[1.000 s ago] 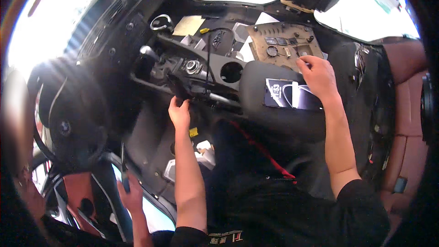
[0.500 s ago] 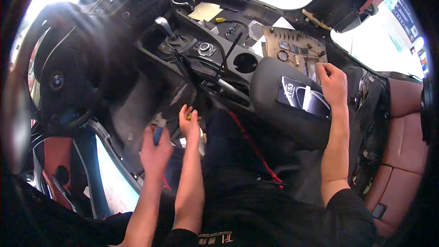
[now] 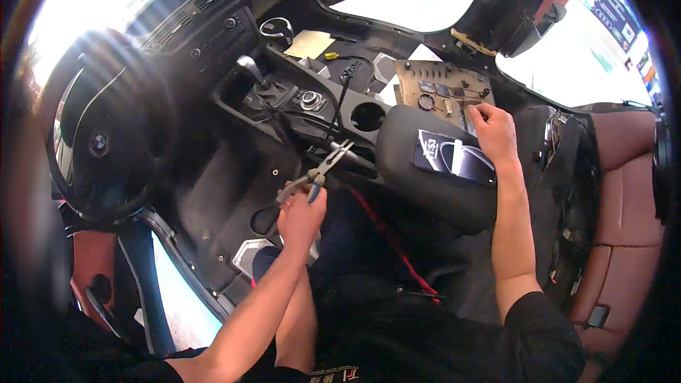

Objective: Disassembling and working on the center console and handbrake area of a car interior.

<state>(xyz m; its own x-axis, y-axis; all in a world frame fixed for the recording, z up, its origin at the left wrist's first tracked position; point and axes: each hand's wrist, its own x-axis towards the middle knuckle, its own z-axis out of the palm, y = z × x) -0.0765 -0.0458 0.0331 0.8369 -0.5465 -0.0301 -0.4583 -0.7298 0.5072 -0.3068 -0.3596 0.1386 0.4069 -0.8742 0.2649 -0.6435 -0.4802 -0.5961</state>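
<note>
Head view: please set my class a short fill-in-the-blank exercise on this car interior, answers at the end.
The phone lies on the padded ____.
The camera wearer's ____ hand is nearest the tan panel.
The metal-tipped tool is a pair of ____.
The steering wheel is on the picture's ____ side.

Missing words: armrest; right; pliers; left.

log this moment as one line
co-worker's hand: grips long-nose pliers | left hand: mostly hidden, grip unclear | right hand: beside smartphone on center armrest | beige trim panel: beyond armrest
</note>
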